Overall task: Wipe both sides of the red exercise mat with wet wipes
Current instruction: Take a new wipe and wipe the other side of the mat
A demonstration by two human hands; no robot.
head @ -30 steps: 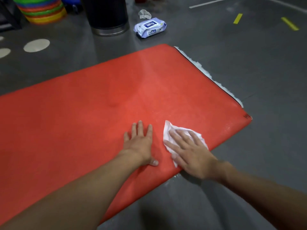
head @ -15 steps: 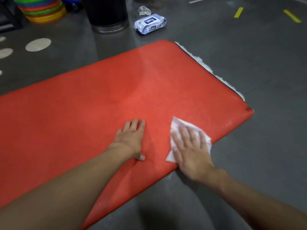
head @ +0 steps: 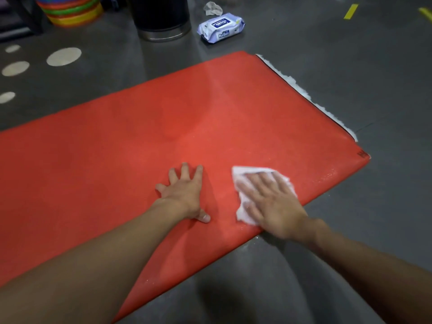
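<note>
left hand [head: 184,195]: flat on the mat, palm down, fingers spread wide, thumb out to the side. Grips nothing.
right hand [head: 273,206]: just right of the left hand, a gap between them. Fingers straight, laid flat over the wet wipe and pressing it onto the mat. Motion-blurred.
wet wipe [head: 243,174]: white, rumpled, trapped under the right palm and fingers. One corner sticks out ahead-left of the fingertips, another bit shows at the thumb side.
red exercise mat [head: 140,148]: flat on the floor under both hands. Runs far out left past the left hand; its near corner lies ahead-right of the right hand. The near long edge passes right at the right wrist.
white ragged strip [head: 304,90]: along the mat's short edge, ahead and right of the right hand.
specks [head: 327,176]: pale flecks on the mat, right of the right hand, toward the corner.
wipes pack [head: 221,28]: on the floor, off the mat, well ahead of both hands. Blue label up.
crumpled wipe [head: 212,8]: loose on the floor, just beyond the pack.
black cylinder [head: 161,17]: metal base ring, well ahead of the left hand, left of the pack.
coloured stack [head: 70,10]: far ahead-left of the left hand.
floor [head: 350,66]: dark grey. White round spots [head: 63,56] well left and ahead of the left hand, yellow tape mark [head: 350,11] far ahead-right of the right hand.
</note>
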